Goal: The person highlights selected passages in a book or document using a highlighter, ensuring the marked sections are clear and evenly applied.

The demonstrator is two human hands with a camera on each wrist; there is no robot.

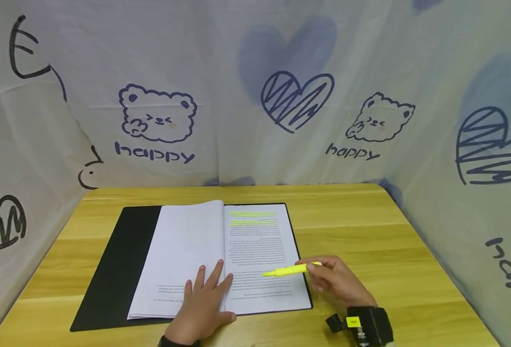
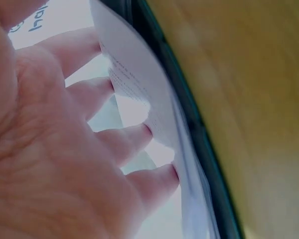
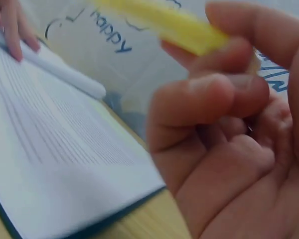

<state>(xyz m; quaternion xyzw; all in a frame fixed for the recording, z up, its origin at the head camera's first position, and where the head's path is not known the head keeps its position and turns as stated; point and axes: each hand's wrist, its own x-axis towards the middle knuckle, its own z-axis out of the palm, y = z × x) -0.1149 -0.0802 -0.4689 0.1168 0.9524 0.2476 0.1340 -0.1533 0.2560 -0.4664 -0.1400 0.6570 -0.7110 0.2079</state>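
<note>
A black folder (image 1: pixel 121 255) lies spread on the table with printed pages in it. Its right page (image 1: pixel 259 250) carries dense text, and several lines near the far edge are marked bright yellow. The left page (image 1: pixel 186 241) is mostly white, with a little text near its close edge. My left hand (image 1: pixel 205 301) rests on the pages by the fold, fingers spread and straight; the left wrist view shows the fingertips (image 2: pixel 145 130) against the paper. Between thumb and fingers my right hand (image 1: pixel 339 279) holds a yellow highlighter (image 1: pixel 287 270), its tip pointing left above the right page's lower text.
The wooden table (image 1: pixel 359 226) extends past the folder on both sides. White cloth (image 1: pixel 229 144) with drawn bears, hearts and lettering hangs behind and at the sides. A black camera strap (image 1: pixel 370 325) is on the right wrist.
</note>
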